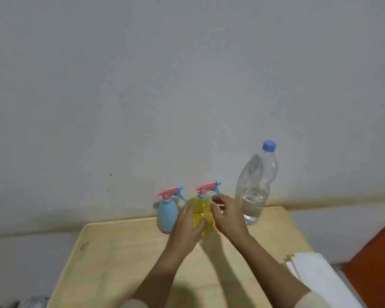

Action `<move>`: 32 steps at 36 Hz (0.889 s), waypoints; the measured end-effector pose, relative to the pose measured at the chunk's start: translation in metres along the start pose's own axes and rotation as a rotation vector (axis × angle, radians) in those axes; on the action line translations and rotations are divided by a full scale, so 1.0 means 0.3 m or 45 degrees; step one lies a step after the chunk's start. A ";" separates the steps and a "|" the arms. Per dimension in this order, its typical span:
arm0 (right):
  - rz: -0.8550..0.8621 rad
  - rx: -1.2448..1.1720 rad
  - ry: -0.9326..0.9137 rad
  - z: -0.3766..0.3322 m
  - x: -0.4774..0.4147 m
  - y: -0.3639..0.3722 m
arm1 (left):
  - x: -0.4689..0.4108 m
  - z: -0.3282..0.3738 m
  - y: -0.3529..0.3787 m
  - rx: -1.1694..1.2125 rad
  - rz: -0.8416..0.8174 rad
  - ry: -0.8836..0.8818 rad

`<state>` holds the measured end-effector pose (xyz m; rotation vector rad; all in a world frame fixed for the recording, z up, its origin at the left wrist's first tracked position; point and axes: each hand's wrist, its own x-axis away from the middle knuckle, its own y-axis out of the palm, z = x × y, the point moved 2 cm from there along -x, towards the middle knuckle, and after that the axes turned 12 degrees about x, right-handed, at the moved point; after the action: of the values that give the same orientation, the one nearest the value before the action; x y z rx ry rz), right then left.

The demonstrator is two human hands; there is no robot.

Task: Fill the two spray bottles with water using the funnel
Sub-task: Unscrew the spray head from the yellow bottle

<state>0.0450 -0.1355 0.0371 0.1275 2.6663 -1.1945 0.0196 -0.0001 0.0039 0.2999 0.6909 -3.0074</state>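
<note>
2 hands (186,227) (228,215) wrapped rnd yellow spray bottle (201,211), L + R sides, on table (120,258).

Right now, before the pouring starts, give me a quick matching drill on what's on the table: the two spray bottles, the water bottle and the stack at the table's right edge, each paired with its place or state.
Things:
1. yellow spray bottle
2. blue spray bottle
3. water bottle
4. white folded cloths

States:
A. capped, water only in the lower part
B. held between the left hand and right hand
C. lying at the table's right edge
D. standing untouched, leftmost in the row

Pairs: 1-B, 2-D, 3-A, 4-C
</note>
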 end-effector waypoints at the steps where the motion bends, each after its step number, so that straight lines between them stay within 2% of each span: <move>1: -0.020 -0.014 0.028 0.020 -0.013 0.027 | -0.007 -0.025 0.017 0.007 0.015 -0.023; 6: -0.052 -0.033 -0.002 0.050 -0.063 0.112 | -0.054 -0.125 0.089 0.069 0.028 -0.160; 10: 0.031 -0.159 0.022 0.060 -0.121 0.171 | -0.115 -0.194 0.128 0.177 0.074 -0.105; 16: 0.097 -0.284 0.093 0.087 -0.187 0.241 | -0.157 -0.257 0.159 0.254 0.111 -0.284; 20: 0.119 -0.351 0.097 0.100 -0.194 0.247 | -0.149 -0.263 0.163 0.230 0.037 -0.344; 23: 0.113 -0.402 0.121 0.105 -0.181 0.237 | -0.130 -0.262 0.166 0.122 0.150 -0.136; 25: 0.085 -0.473 0.122 0.102 -0.166 0.224 | -0.110 -0.274 0.177 0.092 0.218 -0.080; 29: -0.027 -0.587 0.149 0.108 -0.153 0.206 | -0.066 -0.257 0.169 0.056 0.181 -0.023; 32: -0.120 -0.742 0.169 0.094 -0.146 0.187 | -0.047 -0.236 0.132 0.143 0.107 0.013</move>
<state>0.1015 -0.1188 -0.0118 -0.0155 3.0399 -0.3985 0.0492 -0.0049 -0.0726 0.3395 0.4981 -2.9714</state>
